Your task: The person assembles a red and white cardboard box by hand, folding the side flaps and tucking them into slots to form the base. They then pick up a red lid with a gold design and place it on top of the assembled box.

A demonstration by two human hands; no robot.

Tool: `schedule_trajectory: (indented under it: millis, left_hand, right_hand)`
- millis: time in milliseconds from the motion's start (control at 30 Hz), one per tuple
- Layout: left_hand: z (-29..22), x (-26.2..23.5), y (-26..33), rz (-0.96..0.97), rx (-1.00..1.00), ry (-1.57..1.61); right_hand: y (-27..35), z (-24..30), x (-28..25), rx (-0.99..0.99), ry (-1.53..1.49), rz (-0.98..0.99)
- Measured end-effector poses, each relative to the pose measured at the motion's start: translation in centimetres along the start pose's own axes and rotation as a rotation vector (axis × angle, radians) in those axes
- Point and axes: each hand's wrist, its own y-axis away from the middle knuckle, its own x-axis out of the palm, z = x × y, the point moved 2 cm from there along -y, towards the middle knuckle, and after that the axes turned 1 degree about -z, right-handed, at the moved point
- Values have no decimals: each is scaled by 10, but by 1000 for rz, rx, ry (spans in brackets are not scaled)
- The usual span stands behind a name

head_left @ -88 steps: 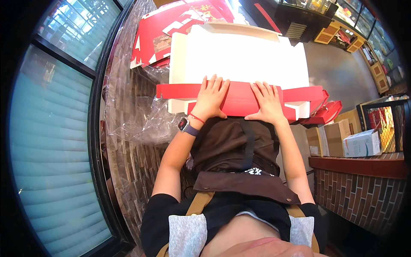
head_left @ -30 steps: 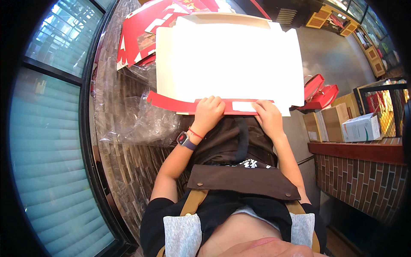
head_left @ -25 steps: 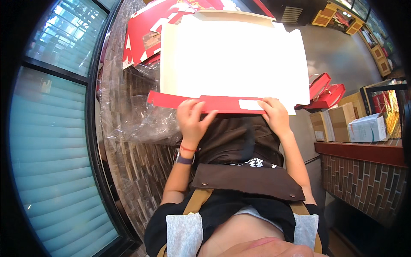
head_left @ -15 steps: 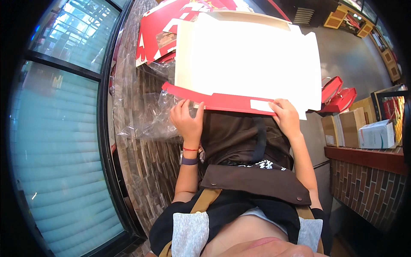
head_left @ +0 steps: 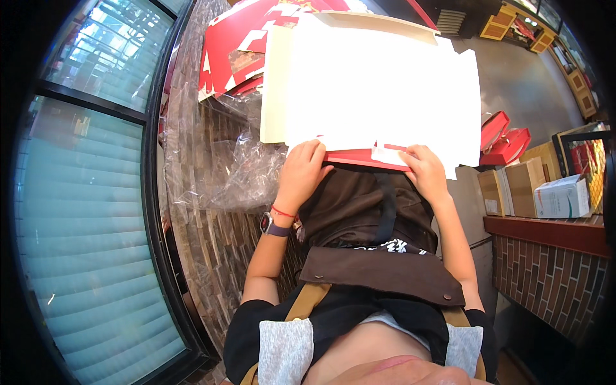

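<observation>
A large cardboard sheet (head_left: 385, 83), glaring white inside, lies before me over my lap. Creases and side flaps show along its edges, like an unfolded box. Its near edge carries a red flap (head_left: 350, 158), partly folded over, with a small white tab near its right part. My left hand (head_left: 303, 172) grips the left part of this flap, fingers on top and thumb at the red edge. At the flap's right end my right hand (head_left: 426, 172) pinches the edge beside the white tab. The sheet hides whatever lies under it.
Red and white printed cardboard pieces (head_left: 228, 54) lie at the far left. Crumpled clear plastic wrap (head_left: 237, 170) spreads below them, near a window (head_left: 90, 212). To the right are red bags (head_left: 507, 141), brown cartons (head_left: 525, 186) and a white box (head_left: 562, 197) on a red-edged ledge (head_left: 545, 232).
My left hand has moved right and slightly up along the near edge, folding the flap's left part inward, so less red shows. My right hand stays almost in place.
</observation>
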Motion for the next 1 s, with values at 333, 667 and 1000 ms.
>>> schedule_trajectory:
  millis: [333, 667, 1000]
  left_hand:
    - [2, 39, -45, 92, 181, -70]
    - [27, 55, -80, 409, 122, -67]
    - [23, 59, -63, 329, 80, -60]
  right_hand:
    - [-25, -19, -3, 11, -25, 118]
    - [-67, -35, -3, 194, -83, 415]
    - [-31, -8, 5, 40, 141, 124]
